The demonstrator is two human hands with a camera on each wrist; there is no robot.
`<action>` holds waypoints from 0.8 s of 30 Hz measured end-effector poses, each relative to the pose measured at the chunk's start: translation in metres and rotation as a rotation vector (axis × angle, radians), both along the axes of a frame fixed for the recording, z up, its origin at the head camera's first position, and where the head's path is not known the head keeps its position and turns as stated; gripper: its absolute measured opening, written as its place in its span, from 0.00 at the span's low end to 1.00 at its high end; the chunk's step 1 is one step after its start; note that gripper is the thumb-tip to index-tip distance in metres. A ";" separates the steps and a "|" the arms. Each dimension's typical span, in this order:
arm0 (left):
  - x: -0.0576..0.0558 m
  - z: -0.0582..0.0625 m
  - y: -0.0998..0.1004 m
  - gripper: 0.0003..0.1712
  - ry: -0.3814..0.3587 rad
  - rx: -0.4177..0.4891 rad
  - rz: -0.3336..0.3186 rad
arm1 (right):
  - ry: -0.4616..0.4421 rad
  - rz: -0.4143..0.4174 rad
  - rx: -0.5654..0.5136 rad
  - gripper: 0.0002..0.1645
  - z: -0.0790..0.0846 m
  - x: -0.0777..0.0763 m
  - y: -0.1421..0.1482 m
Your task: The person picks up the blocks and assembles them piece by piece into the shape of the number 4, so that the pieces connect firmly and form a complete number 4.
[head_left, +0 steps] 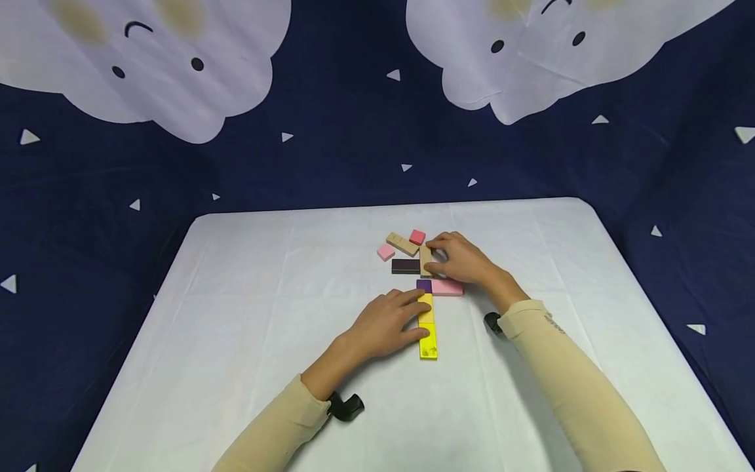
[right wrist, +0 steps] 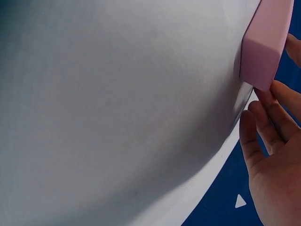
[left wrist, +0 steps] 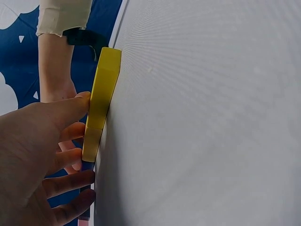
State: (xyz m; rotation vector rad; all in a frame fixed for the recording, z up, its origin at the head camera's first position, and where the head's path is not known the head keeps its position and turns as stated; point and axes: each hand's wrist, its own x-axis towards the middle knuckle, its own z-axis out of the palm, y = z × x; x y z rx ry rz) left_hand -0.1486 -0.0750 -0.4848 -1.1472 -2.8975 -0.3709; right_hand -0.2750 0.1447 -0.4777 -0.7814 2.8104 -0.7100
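Note:
In the head view my left hand (head_left: pixel 386 326) rests its thumb and fingertips along a straight row of blocks. The row has two yellow blocks (head_left: pixel 427 347) end to end and a small purple block (head_left: pixel 424 286) at the far end. The left wrist view shows the thumb against the side of the nearer yellow block (left wrist: pixel 104 89). My right hand (head_left: pixel 463 259) holds an upright-lying tan wooden block (head_left: pixel 425 257) between thumb and fingertips. A pink block (head_left: pixel 447 288) lies crosswise below that hand, touching the purple one. Dark brown blocks (head_left: pixel 406 266) lie left of the tan block.
Further back lie another tan block (head_left: pixel 402 244), a small red-pink block (head_left: pixel 417 237) and a small light pink block (head_left: pixel 386 252). All rest on a white-covered table (head_left: pixel 283 275). A dark blue cloth (head_left: pixel 342 170) with clouds and white triangles hangs behind it.

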 end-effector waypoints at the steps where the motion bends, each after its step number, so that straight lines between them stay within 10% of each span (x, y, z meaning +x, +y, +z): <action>1: 0.000 0.000 0.000 0.30 0.003 0.003 -0.001 | 0.002 0.003 0.001 0.37 0.000 0.000 -0.001; 24: -0.001 0.001 -0.001 0.30 0.000 0.004 -0.007 | 0.017 0.032 -0.028 0.34 -0.002 0.003 -0.006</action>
